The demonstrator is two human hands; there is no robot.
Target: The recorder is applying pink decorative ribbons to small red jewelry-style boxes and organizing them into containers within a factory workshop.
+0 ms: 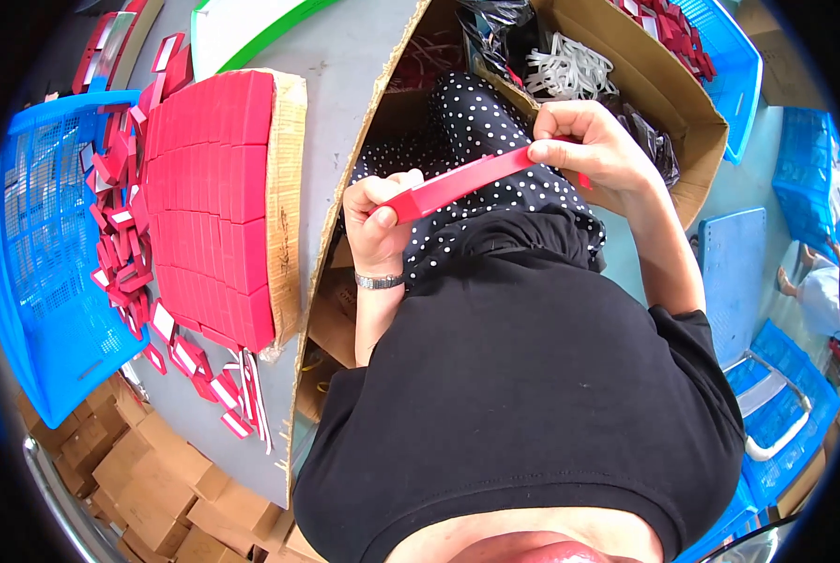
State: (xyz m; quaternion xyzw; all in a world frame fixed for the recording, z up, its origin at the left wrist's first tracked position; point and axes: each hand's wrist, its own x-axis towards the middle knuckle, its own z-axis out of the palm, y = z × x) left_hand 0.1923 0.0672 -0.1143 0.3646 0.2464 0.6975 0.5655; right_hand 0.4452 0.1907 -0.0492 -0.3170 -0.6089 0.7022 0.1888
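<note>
Over my lap I hold a long, flat red strip (472, 181), possibly card or a slim sleeve. One end sits pinched in my left hand (380, 218), between thumb and curled fingers. My right hand (596, 145) pinches the other end, so the strip slants up to the right, and a small red tip shows below that palm. To the left, closely packed rows of red boxes (209, 211) stand along a cardboard piece (287, 202) on the grey table (331, 103). Loose small red boxes (120, 220), some with white faces, lie heaped beyond them.
A blue plastic crate (40, 281) tips against the table at far left. An open cardboard box (678, 113) beyond my lap holds a bundle of white straps (570, 68) and black plastic. White and red ribbons (254, 399) lie near the table edge. Cartons (152, 474) stand below; a blue chair (734, 281) is right.
</note>
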